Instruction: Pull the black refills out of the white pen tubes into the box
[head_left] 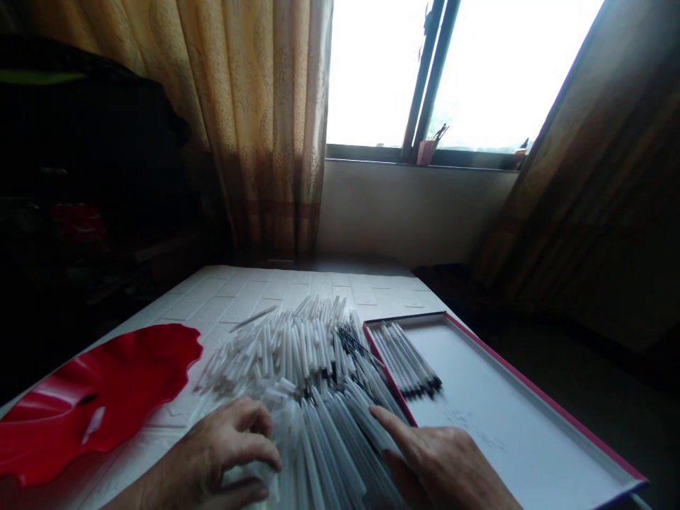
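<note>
A large pile of clear plastic tubes [305, 347] lies across the middle of the white table, some with dark parts among them. At the pile's near left edge is my left hand [226, 453], its fingers curled but apart, with nothing seen in its grasp. My right hand [443, 453] rests over the near right side of the pile, index finger stretched out onto the tubes; its other fingers are partly hidden below. Right of the pile, a shallow white tray with a red rim [536, 397] holds a row of tubes with black ends [406, 361].
A red wavy-edged dish [122, 386] sits on the table [196, 304] at the left. Behind are a patterned curtain [260, 127] and a window, with a pink cup [426, 151] on its sill. Dark furniture stands at the left.
</note>
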The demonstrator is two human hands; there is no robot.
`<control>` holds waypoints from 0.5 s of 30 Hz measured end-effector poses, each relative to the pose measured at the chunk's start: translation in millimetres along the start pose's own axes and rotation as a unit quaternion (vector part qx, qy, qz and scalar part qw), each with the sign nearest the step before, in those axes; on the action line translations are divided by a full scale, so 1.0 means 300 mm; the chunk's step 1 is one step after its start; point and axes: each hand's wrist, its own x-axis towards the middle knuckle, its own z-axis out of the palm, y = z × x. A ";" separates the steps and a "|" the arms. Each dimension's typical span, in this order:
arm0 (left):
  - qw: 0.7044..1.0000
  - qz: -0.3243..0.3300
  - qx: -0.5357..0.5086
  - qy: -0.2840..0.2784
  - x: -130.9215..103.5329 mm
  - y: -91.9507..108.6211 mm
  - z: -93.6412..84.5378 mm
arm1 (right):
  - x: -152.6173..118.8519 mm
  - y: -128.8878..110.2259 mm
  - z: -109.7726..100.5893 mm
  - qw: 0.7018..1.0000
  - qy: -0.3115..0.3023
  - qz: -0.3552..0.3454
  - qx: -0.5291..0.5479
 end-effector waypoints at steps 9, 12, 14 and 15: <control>0.998 0.027 0.046 -0.045 -0.009 0.008 0.001 | -0.005 0.011 -0.017 0.999 -0.019 0.015 0.035; 0.996 0.028 0.055 -0.059 -0.008 -0.013 0.021 | 0.008 0.001 -0.021 0.998 -0.053 0.025 0.026; 0.996 0.029 0.059 -0.065 -0.006 -0.019 0.028 | 0.011 -0.005 -0.027 0.997 -0.070 0.036 0.020; 0.996 0.028 0.059 -0.066 -0.006 -0.019 0.029 | 0.011 -0.007 -0.030 0.996 -0.076 0.042 0.016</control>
